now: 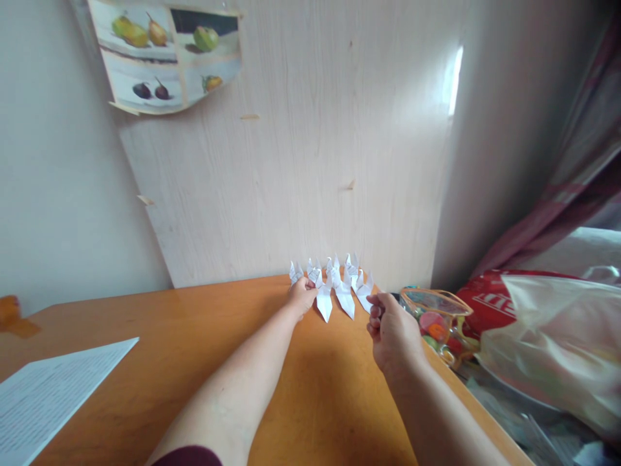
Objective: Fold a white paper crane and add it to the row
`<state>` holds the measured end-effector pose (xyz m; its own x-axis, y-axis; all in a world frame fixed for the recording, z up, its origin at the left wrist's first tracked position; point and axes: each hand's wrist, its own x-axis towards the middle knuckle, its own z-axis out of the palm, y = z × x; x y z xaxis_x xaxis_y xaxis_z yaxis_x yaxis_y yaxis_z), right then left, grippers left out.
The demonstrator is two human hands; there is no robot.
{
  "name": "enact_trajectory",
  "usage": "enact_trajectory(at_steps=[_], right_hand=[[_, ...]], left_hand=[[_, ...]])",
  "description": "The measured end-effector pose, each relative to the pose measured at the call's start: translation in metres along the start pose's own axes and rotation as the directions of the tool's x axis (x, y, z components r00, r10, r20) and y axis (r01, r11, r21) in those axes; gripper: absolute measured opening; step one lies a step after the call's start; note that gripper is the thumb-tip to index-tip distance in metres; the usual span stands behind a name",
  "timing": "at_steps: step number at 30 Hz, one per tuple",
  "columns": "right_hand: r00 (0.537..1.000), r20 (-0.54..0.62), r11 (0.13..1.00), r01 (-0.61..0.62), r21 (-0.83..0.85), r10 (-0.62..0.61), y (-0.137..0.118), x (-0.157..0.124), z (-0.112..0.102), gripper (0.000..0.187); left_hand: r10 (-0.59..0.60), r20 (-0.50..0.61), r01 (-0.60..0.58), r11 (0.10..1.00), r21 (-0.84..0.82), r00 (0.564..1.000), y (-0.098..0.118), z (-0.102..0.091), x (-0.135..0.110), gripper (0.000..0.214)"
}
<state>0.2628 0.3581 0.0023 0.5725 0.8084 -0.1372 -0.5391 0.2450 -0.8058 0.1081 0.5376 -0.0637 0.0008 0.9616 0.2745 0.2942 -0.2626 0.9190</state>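
You get soft, even daylight, with a bright patch (pixel 455 81) on the wall (pixel 315 162) high above and right of your fingers (pixel 373 301), a faint sheen on the table (pixel 160 310) left of them, weak shadows below, and bent, smeared edges.

— What do we have here?
— A row of white folded paper figures (pixel 343 294), printed with fine text, at the far edge of the bench (pixel 194 349), close against the wooden panel (pixel 301 162).
— How many do we count?
— About 5; they overlap, so we cannot be sure.
— And their pose?
— Short peaks stand up behind, and 3 long points lie flat toward us. The fingers of our left hand (pixel 301 294) pinch one near the left end.
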Motion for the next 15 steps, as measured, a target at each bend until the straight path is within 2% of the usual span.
enact_trajectory(at_steps=[15], right_hand=[[1.000, -0.001, 1.000, -0.017, 0.000, 0.017, 0.0039, 0.0014, -0.0008, 0.018]], left_hand=[[0.017, -0.012, -0.015, 0.989, 0.145, 1.000, -0.0058, 0.0039, 0.0007, 0.018]])
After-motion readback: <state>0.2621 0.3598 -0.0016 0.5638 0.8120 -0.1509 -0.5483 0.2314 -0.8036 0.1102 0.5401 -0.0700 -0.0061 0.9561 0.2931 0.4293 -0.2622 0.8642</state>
